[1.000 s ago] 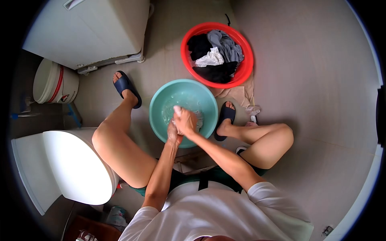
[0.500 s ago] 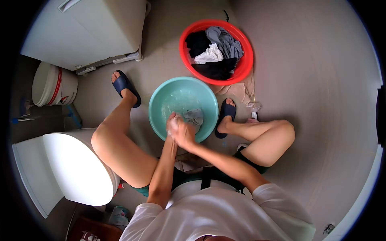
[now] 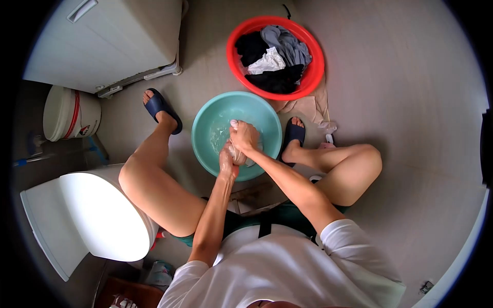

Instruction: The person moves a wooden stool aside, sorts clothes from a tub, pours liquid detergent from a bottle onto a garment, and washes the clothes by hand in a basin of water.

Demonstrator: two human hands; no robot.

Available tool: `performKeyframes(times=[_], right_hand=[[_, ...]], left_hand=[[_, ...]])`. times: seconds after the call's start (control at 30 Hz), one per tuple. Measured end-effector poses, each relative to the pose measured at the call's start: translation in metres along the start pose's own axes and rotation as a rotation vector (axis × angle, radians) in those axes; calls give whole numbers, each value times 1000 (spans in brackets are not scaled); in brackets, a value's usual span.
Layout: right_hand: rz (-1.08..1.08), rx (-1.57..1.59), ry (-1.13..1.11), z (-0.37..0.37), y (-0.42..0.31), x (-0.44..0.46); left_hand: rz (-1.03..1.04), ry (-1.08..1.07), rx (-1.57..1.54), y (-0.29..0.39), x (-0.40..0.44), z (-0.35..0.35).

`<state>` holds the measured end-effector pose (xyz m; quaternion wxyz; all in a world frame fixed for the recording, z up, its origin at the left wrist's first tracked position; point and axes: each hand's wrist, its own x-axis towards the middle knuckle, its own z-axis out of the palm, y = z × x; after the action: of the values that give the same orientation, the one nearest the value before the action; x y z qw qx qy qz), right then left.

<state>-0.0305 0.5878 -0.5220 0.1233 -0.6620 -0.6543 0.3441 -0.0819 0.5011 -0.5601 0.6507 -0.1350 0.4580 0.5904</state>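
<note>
A turquoise basin (image 3: 209,114) stands on the floor between my feet, with a little sudsy water in it. Over it, both hands grip a wet, light-coloured cloth (image 3: 236,155). My right hand (image 3: 245,136) is closed round its upper part, and a pale bit pokes out above the fist. Lower and to the left, my left hand (image 3: 226,158) is curled against the cloth, wet, its fingers partly hidden. Part of the cloth hangs into the basin behind my right wrist.
Beyond the basin, a red tub (image 3: 317,77) holds black, grey and white clothes. A beige cloth (image 3: 303,107) lies beside it. At left are a white bucket (image 3: 57,113) and a toilet (image 3: 110,215); a white appliance (image 3: 118,41) stands at upper left. Slippers (image 3: 294,134) are on my feet.
My hands, rubbing together at the basin's near side before, have moved slightly apart, the right one farther up and right. The cloth now shows stretched between them.
</note>
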Motion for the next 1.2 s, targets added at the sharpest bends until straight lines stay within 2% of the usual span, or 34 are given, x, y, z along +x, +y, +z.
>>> performKeyframes(times=[0.07, 0.1, 0.13, 0.17, 0.2, 0.23, 0.27, 0.3, 0.33, 0.37, 0.4, 0.47, 0.5, 0.6, 0.63, 0.73, 0.77, 0.87, 0.9, 1.0, 1.03, 1.13, 1.2], right_hand=[[-63, -33, -4, 1, -7, -24], [-48, -33, -28, 3, -11, -41], [-216, 23, 56, 25, 7, -61], [-234, 125, 44, 19, 5, -82], [-249, 231, 33, 11, 1, -94], [-148, 99, -26, 9, 5, -81], [-48, -31, -91, 8, 11, -58], [-110, -29, -10, 14, 32, -36], [28, 72, -6, 7, 41, -15], [167, 175, 1, 4, 45, -2], [223, 420, -41, 6, 46, -3], [314, 889, -123, 7, 59, -2], [406, 1085, -326, 12, 75, 5], [896, 1526, -704, -19, 78, -11], [845, 1609, -847, -18, 87, -13], [503, 1649, -912, -51, 52, -36], [606, 1714, -1073, -43, 61, -28], [351, 1433, -1090, -53, 53, -30], [420, 1432, -1053, -59, 51, -33], [376, 1271, -1169, -55, 56, -36], [415, 1377, -1172, -53, 55, -41], [436, 1580, -1156, -52, 51, -53], [463, 1703, -1156, -53, 44, -64]], left_hand=[[-9, 11, -20, 6, 2, 3], [-18, -62, -124, 10, 6, 3], [34, -935, -460, -11, 60, -53], [-133, -1040, -588, -9, 82, -72], [-177, -846, -528, -10, 81, -70], [-225, -654, -466, -10, 78, -68], [-133, -168, -217, -17, 51, -43], [-24, 147, -47, -6, 11, 2], [-102, -39, 25, -13, 10, -13], [-78, -16, 50, -11, 8, -9], [-58, -2, 74, -8, 8, -1], [-166, -151, -100, 25, -11, 25], [-224, -212, -193, 36, -19, 29], [-124, -268, -246, 37, -7, 18], [-117, -287, -245, 38, -9, 19], [-48, -232, 112, 32, -4, 16], [102, -244, 472, 33, -6, 14], [582, -351, 905, 38, -9, 13], [589, -332, 946, 39, -5, 8], [609, -376, 757, 47, -9, 17], [391, -426, 531, 47, -8, 16], [-138, -485, 115, 42, -14, 11], [-232, -667, 17, 31, -5, 7]])
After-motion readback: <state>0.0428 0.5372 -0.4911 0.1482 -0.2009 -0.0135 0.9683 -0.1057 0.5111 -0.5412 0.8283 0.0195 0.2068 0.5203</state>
